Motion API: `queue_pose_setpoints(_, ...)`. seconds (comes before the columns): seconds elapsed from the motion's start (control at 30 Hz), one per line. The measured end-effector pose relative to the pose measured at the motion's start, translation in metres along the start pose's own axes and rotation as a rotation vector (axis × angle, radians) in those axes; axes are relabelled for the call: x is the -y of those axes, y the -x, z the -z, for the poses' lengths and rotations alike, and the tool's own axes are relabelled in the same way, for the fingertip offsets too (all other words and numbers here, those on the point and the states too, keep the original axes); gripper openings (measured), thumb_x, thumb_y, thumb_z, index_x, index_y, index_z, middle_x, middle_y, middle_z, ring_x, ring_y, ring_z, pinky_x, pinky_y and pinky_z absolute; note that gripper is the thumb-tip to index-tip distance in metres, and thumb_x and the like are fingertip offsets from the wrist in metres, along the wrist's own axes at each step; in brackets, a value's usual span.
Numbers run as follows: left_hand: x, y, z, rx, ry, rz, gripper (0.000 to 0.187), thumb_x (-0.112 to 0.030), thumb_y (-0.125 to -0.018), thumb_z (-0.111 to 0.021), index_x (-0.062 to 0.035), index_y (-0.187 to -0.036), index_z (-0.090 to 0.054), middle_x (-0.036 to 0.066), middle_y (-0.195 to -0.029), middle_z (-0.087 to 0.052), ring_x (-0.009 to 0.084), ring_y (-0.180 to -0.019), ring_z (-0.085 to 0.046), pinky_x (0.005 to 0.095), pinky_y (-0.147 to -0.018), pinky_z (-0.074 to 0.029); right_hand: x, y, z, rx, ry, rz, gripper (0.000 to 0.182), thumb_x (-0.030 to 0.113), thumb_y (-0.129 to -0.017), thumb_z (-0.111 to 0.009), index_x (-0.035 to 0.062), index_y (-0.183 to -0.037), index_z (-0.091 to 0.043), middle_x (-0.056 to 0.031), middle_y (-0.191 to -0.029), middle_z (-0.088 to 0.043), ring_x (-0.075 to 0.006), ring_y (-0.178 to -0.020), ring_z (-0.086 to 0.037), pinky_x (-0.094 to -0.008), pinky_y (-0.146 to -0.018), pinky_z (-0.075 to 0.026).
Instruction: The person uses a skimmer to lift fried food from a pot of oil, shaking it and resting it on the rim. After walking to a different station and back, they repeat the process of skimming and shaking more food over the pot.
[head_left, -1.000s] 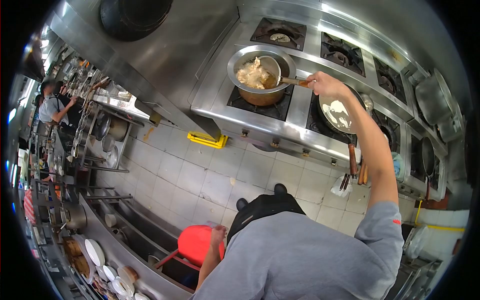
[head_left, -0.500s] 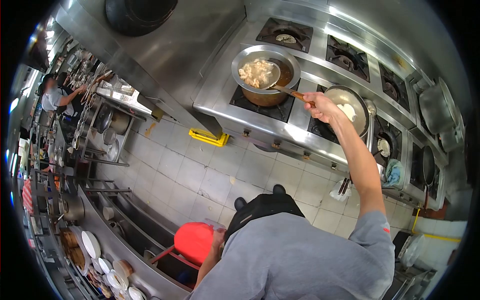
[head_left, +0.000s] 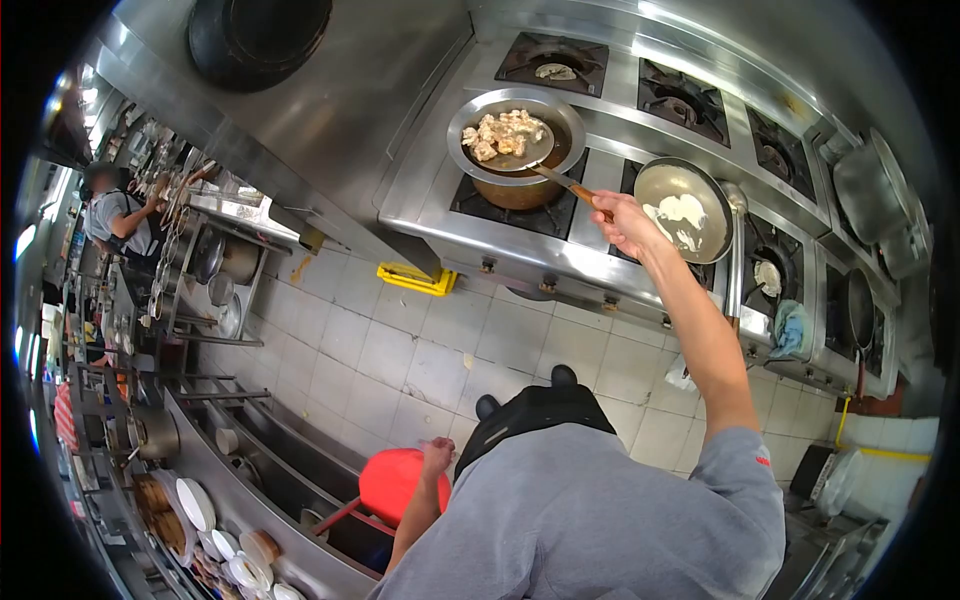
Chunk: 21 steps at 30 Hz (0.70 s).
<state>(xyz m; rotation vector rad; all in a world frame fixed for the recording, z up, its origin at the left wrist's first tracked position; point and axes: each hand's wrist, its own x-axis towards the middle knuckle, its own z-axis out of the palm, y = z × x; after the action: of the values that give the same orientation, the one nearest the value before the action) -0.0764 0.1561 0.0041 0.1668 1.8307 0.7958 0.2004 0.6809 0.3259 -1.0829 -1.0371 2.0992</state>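
Note:
My right hand (head_left: 624,222) is closed around the wooden handle of a skimmer (head_left: 541,165). Pale golden fried pieces (head_left: 503,135) lie in the skimmer's head, over a wide-rimmed metal pot (head_left: 515,192) with brown liquid in it. Just right of that hand sits a frying pan (head_left: 717,230) with a white, creamy substance (head_left: 678,212) inside. Down at my side, my left hand (head_left: 436,456) hangs with loosely bent fingers and nothing seen in it, overlapping a red rounded object (head_left: 392,484).
A steel stove (head_left: 420,200) with several burners runs ahead. A ladle (head_left: 737,215) lies right of the pan, near a cloth (head_left: 790,330). A yellow object (head_left: 418,279) is on the tiled floor. Behind me stands a steel counter (head_left: 235,490); a person (head_left: 122,222) works at far left.
The fried pieces are more spread out in the skimmer and show more clearly. My left hand has shifted slightly up beside the red object. The view has turned a little.

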Motion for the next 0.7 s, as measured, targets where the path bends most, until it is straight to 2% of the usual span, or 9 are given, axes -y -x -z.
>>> queue_pose_setpoints(0.17, 0.014, 0.009, 0.000, -0.035, -0.105, -0.044, 0.014, -0.010, -0.084, -0.053, -0.0009, -0.093, -0.058, 0.005, -0.074, -0.060, 0.0115, -0.060, -0.056, 0.0252, -0.048, -0.044, -0.010, 0.013, -0.004, -0.012, -0.031, 0.042, 0.027, 0.011, -0.091, -0.044, 0.0002, -0.115, -0.044, -0.0017, -0.064, -0.046, -0.0033, -0.039, -0.026, -0.0184, -0.032, -0.021)
queue_pose_setpoints(0.3, 0.042, 0.017, 0.008, -0.046, -0.267, -0.092, 0.018, -0.013, -0.081, -0.055, 0.0011, -0.090, -0.061, 0.007, -0.073, -0.063, 0.0160, -0.064, -0.058, 0.0302, -0.055, -0.045, -0.018, 0.010, -0.007, -0.017, -0.057, 0.067, 0.030, 0.011, -0.091, -0.045, -0.0002, -0.118, -0.043, -0.0019, -0.064, -0.046, -0.0035, -0.039, -0.026, -0.0183, -0.032, -0.020)
queue_pose_setpoints(0.4, 0.058, 0.017, 0.011, -0.089, -0.262, -0.191, 0.019, -0.014, -0.080, -0.056, 0.0019, -0.088, -0.063, 0.007, -0.075, -0.064, 0.0169, -0.065, -0.058, 0.0321, -0.058, -0.046, -0.022, -0.001, -0.017, 0.002, -0.047, 0.065, 0.030, 0.011, -0.091, -0.045, -0.0001, -0.119, -0.042, -0.0026, -0.064, -0.047, -0.0039, -0.038, -0.027, -0.0190, -0.032, -0.021)
queue_pose_setpoints(0.5, 0.076, 0.010, 0.018, -0.070, -0.337, -0.118, 0.020, -0.014, -0.079, -0.057, 0.0018, -0.089, -0.063, 0.009, -0.074, -0.064, 0.0181, -0.066, -0.059, 0.0324, -0.059, -0.046, -0.026, -0.002, -0.025, -0.022, -0.048, 0.078, 0.029, 0.011, -0.091, -0.045, 0.0006, -0.118, -0.042, -0.0029, -0.064, -0.047, -0.0044, -0.038, -0.027, -0.0194, -0.032, -0.021)
queue_pose_setpoints(0.6, 0.079, 0.003, 0.021, -0.076, -0.262, -0.126, 0.019, -0.013, -0.079, -0.057, 0.0011, -0.091, -0.063, 0.009, -0.074, -0.064, 0.0184, -0.065, -0.060, 0.0310, -0.056, -0.047, -0.028, 0.004, -0.025, -0.030, -0.089, 0.080, 0.030, 0.011, -0.091, -0.045, 0.0009, -0.119, -0.042, -0.0027, -0.064, -0.047, -0.0042, -0.037, -0.027, -0.0193, -0.032, -0.021)
queue_pose_setpoints(0.7, 0.075, -0.011, 0.029, 0.023, -0.489, -0.306, 0.019, -0.013, -0.080, -0.057, 0.0008, -0.092, -0.062, 0.008, -0.075, -0.064, 0.0165, -0.062, -0.061, 0.0281, -0.051, -0.047, -0.038, 0.006, -0.015, -0.021, -0.126, 0.088, 0.033, 0.011, -0.090, -0.046, 0.0013, -0.122, -0.041, -0.0023, -0.063, -0.047, -0.0039, -0.038, -0.027, -0.0192, -0.033, -0.021)
